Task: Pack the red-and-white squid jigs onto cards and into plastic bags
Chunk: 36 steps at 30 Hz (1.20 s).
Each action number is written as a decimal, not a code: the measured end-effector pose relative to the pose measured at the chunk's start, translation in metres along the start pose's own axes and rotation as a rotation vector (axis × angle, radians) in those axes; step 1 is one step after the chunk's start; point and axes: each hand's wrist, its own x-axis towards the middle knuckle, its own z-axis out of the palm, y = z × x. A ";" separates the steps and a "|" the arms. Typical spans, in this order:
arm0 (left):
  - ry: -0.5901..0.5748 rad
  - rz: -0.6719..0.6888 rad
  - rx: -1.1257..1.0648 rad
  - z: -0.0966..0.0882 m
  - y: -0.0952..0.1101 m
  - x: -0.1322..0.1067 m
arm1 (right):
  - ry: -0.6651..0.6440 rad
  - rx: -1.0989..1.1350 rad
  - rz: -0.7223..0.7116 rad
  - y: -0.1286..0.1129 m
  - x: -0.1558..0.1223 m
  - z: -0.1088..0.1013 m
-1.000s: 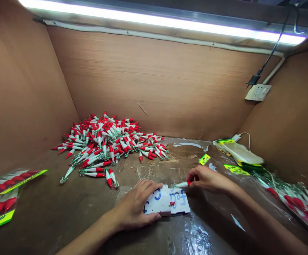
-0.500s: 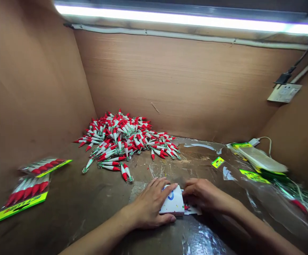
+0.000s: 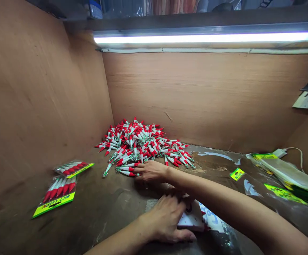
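My left hand (image 3: 167, 217) is closed over a white block (image 3: 189, 221) on the tabletop, its thumb along the near side. Red bits poke out at the block's right end, over a white piece with blue markings (image 3: 211, 217). Farther forward, my right hand (image 3: 151, 171) reaches across to the front of a pile of red-and-white fishing lures (image 3: 135, 138) with green-and-silver hook ends. Its fingers curl down beside two lures (image 3: 127, 170) at the pile's near edge. What lies under those fingers is hidden.
Two clear packs of lures (image 3: 60, 187) with yellow header cards lie at left. At right are loose yellow-headed bags (image 3: 284, 193), a small yellow card (image 3: 237, 174) and a stack of bags (image 3: 286, 170). Wooden walls enclose the tabletop beneath a tube light (image 3: 209, 38).
My right hand has left the block's right end and moved forward and left to the lure pile. My left hand stays on the block. The view has shifted left and up.
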 end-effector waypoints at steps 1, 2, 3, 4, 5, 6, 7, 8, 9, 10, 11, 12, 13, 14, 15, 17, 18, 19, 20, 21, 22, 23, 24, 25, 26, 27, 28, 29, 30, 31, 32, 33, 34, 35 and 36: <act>0.002 0.009 -0.001 0.000 0.000 0.000 | 0.001 0.005 -0.013 0.001 0.001 0.002; 0.004 0.017 0.001 -0.001 -0.001 0.000 | 0.004 0.008 -0.019 0.003 0.000 0.002; 0.005 0.023 0.003 -0.001 -0.001 0.000 | 0.007 0.010 -0.016 0.004 -0.004 0.002; 0.008 0.027 0.007 -0.001 0.000 0.000 | 0.008 0.009 -0.005 0.006 -0.009 0.000; 0.014 0.029 0.012 -0.001 0.000 0.000 | 0.012 0.012 0.019 0.009 -0.016 -0.003; 0.023 0.029 0.016 -0.001 0.000 0.001 | 0.021 0.025 0.058 0.011 -0.025 -0.006; 0.031 0.029 0.016 -0.001 0.000 0.001 | 0.039 0.056 0.111 0.013 -0.035 -0.010; 0.036 0.031 0.014 -0.001 0.000 0.001 | 0.065 0.108 0.178 0.015 -0.046 -0.014; 0.037 0.033 0.011 -0.001 0.000 0.001 | 0.098 0.185 0.260 0.017 -0.059 -0.018; 0.036 0.036 0.007 -0.001 0.000 0.001 | 0.140 0.287 0.359 0.017 -0.072 -0.021; 0.031 0.040 0.003 -0.002 0.000 0.001 | 0.188 0.414 0.468 0.017 -0.087 -0.025; 0.026 0.045 -0.001 -0.002 0.000 0.002 | 0.237 0.565 0.579 0.014 -0.101 -0.028; 0.020 0.048 -0.006 -0.002 -0.001 0.002 | 0.284 0.743 0.683 0.011 -0.117 -0.031; 0.015 0.052 -0.012 -0.002 -0.001 0.002 | 0.330 0.941 0.770 0.005 -0.132 -0.034; 0.010 0.054 -0.018 -0.001 -0.002 0.003 | 0.370 1.148 0.834 -0.002 -0.148 -0.037; 0.008 0.059 -0.029 -0.001 -0.003 0.003 | 0.436 1.510 0.896 -0.019 -0.177 -0.040; 0.011 0.059 -0.032 0.000 -0.004 0.004 | 0.468 1.636 0.913 -0.029 -0.190 -0.041; 0.014 0.059 -0.034 0.000 -0.005 0.004 | 0.504 1.714 0.935 -0.038 -0.203 -0.042; 0.016 0.055 -0.035 0.001 -0.006 0.005 | 0.539 1.744 0.962 -0.048 -0.215 -0.041; 0.017 0.051 -0.037 0.002 -0.007 0.005 | 0.561 1.731 0.992 -0.057 -0.225 -0.041; 0.016 0.048 -0.038 0.003 -0.008 0.006 | 0.564 1.683 1.021 -0.065 -0.235 -0.040; 0.017 0.045 -0.040 0.004 -0.008 0.006 | 0.542 1.605 1.050 -0.073 -0.244 -0.040; 0.019 0.044 -0.043 0.005 -0.009 0.006 | 0.499 1.495 1.077 -0.080 -0.252 -0.041; 0.018 0.045 -0.043 0.006 -0.010 0.006 | 0.435 1.359 1.096 -0.086 -0.258 -0.041; 0.016 0.044 -0.040 0.007 -0.010 0.007 | 0.362 1.205 1.104 -0.092 -0.264 -0.042; 0.012 0.041 -0.035 0.007 -0.010 0.007 | 0.290 1.047 1.101 -0.097 -0.268 -0.043; 0.005 0.038 -0.027 0.008 -0.010 0.007 | 0.223 0.897 1.092 -0.102 -0.272 -0.044; -0.003 0.034 -0.021 0.008 -0.010 0.007 | 0.164 0.771 1.078 -0.106 -0.274 -0.045; -0.008 0.030 -0.018 0.007 -0.010 0.008 | 0.111 0.679 1.063 -0.110 -0.276 -0.044; -0.009 0.027 -0.018 0.007 -0.009 0.008 | 0.069 0.618 1.053 -0.112 -0.276 -0.043; -0.011 0.024 -0.022 0.006 -0.008 0.009 | 0.040 0.579 1.049 -0.114 -0.275 -0.041; -0.012 0.022 -0.027 0.005 -0.007 0.009 | 0.021 0.553 1.047 -0.115 -0.273 -0.039; -0.014 0.021 -0.030 0.005 -0.006 0.010 | 0.014 0.535 1.045 -0.115 -0.270 -0.036; -0.016 0.019 -0.031 0.004 -0.005 0.011 | 0.015 0.520 1.042 -0.116 -0.266 -0.032; -0.018 0.017 -0.032 0.004 -0.004 0.011 | 0.020 0.502 1.037 -0.116 -0.260 -0.028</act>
